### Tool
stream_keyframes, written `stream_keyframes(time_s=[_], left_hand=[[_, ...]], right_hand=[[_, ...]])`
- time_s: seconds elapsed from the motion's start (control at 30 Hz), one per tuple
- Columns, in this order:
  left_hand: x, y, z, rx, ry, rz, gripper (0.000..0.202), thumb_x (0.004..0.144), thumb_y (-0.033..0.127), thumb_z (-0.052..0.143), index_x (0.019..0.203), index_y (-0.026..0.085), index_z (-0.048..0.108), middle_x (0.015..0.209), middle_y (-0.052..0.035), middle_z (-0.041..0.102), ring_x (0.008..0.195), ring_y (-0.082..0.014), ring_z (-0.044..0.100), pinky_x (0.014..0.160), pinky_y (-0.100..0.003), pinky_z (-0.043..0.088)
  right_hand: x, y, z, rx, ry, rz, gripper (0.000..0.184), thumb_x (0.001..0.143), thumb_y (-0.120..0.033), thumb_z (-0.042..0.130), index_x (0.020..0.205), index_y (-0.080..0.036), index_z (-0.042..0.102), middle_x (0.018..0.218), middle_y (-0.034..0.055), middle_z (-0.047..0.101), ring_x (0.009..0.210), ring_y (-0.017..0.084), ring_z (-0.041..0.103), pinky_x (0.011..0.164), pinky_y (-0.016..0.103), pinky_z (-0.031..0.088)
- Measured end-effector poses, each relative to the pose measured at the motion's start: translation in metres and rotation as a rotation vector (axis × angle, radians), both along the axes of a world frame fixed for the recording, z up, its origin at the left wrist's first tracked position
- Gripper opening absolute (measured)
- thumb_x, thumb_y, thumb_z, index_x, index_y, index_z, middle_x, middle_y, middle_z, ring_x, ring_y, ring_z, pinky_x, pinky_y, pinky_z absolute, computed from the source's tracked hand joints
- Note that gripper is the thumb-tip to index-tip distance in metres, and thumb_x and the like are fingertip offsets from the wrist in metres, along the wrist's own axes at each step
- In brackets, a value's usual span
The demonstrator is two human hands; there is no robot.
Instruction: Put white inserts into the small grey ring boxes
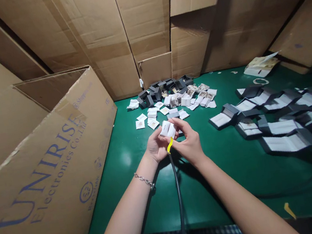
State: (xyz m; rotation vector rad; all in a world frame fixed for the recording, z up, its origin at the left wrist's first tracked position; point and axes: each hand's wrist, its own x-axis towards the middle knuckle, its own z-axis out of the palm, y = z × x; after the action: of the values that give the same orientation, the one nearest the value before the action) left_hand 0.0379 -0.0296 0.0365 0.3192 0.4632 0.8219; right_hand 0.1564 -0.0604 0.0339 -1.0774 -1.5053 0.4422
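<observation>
Gripping: your left hand (156, 145) and right hand (189, 139) pinch the small white insert (167, 129) between fingertips | it sits within your grip, above the green table (120, 151) | progress: seemingly midway; opened boxes (287, 142) lie right of your grip; loose white pieces (153, 124), dark boxes (156, 94) beyond it; finished share unclear

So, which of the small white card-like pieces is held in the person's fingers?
The small white card-like piece between the left hand and right hand; the other loose white pieces lie beyond, on the green tabletop.
</observation>
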Motion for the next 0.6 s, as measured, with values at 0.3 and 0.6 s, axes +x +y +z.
stream_keyframes(time_s=[0.3, 0.6], left_hand=[[0.0013, -0.0017, -0.0009, -0.039, 0.013, 0.035, 0.038, 0.085, 0.036, 0.043, 0.103, 0.004, 0.056, 0.072, -0.0111, 0.067, 0.065, -0.0163, 0.066, 0.062, -0.022, 0.053], [0.0017, -0.0017, -0.0048, 0.005, 0.028, -0.002, 0.041, 0.086, 0.040, 0.042, 0.104, 0.006, 0.057, 0.073, -0.0112, 0.067, 0.064, -0.0171, 0.066, 0.059, -0.024, 0.053]], right_hand=[[-0.0001, 0.0000, 0.0000, -0.049, 0.053, 0.035, 0.053, 0.070, -0.029, 0.067, 0.120, -0.024, 0.050, 0.118, 0.0062, 0.060, 0.105, 0.019, 0.059, 0.087, 0.032, 0.049], [-0.0017, -0.0023, 0.0010, -0.054, 0.108, 0.010, 0.053, 0.066, -0.025, 0.069, 0.114, -0.024, 0.049, 0.114, 0.0064, 0.061, 0.103, 0.019, 0.060, 0.086, 0.032, 0.051]])
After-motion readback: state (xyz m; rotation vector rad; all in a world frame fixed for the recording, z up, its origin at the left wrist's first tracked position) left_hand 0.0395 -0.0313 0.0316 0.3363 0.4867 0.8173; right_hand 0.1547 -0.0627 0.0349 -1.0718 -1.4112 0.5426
